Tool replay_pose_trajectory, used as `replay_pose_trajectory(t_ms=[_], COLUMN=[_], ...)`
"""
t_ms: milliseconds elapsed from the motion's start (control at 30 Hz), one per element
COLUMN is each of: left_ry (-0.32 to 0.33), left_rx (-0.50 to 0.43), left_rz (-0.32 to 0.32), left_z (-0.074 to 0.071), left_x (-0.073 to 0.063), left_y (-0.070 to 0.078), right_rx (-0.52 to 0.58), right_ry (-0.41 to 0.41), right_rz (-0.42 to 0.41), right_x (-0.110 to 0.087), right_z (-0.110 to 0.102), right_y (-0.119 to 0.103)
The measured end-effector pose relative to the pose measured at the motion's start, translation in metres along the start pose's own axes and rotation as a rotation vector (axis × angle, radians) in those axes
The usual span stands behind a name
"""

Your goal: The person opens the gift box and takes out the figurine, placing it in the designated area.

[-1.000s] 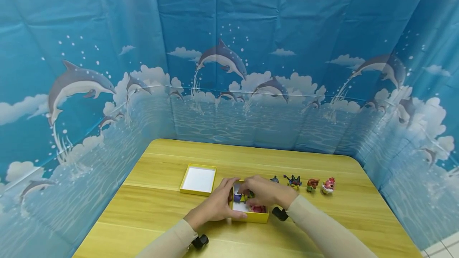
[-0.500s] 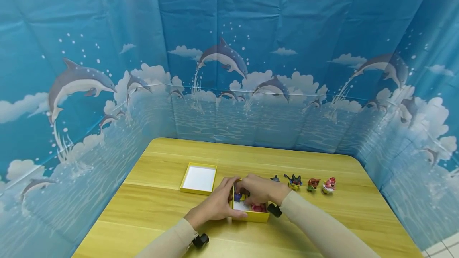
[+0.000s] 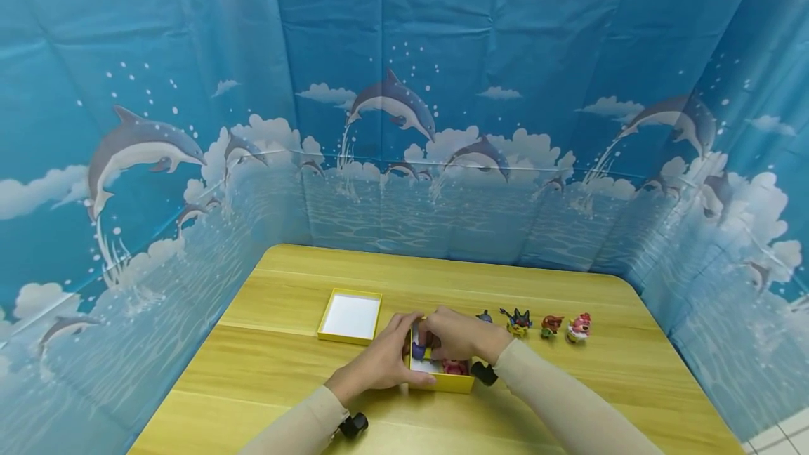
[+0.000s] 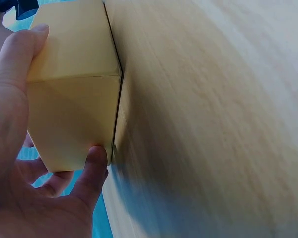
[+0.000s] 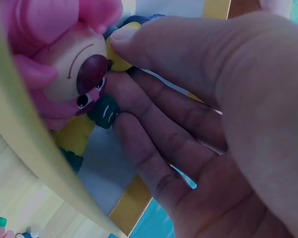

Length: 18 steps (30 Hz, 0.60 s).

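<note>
A yellow box with a white inside stands on the table, its top uncovered. My left hand grips its left end, thumb on the front wall and fingers round the side, as the left wrist view shows on the box wall. Inside the box, my right hand pinches a purple-blue and yellow toy figure between thumb and fingers. Most of that figure is hidden by the hand. Close beside these fingers lies a pink bear figure with a dark red nose, at the box's right end.
A shallow yellow box lid, white inside, lies to the left behind the box. Right of the box, a row of toy figures stands: a grey one, a black-eared one, a brown one and a pink one.
My right hand has reached slightly deeper into the box, and the purple-blue figure has shifted a little under its fingers. The left hand and the box have stayed in place.
</note>
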<state>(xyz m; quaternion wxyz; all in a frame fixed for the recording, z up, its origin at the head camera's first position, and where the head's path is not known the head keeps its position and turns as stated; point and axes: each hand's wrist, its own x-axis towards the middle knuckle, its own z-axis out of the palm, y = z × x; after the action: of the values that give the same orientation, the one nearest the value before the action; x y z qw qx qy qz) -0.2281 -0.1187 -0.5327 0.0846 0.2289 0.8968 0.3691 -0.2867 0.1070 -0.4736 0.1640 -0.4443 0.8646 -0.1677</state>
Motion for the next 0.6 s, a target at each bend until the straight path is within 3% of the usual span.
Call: replay_pose_trajectory(t_ms=[600], left_ry=[0.005], left_rx=[0.015], left_rz=[0.014], left_z=[0.0007], left_x=[0.0007], left_y=[-0.0012], right_rx=[0.048], right_ry=[0.034], right_rz=[-0.023], right_x=[-0.0052], right_z=[-0.0014], right_y=[0.0011])
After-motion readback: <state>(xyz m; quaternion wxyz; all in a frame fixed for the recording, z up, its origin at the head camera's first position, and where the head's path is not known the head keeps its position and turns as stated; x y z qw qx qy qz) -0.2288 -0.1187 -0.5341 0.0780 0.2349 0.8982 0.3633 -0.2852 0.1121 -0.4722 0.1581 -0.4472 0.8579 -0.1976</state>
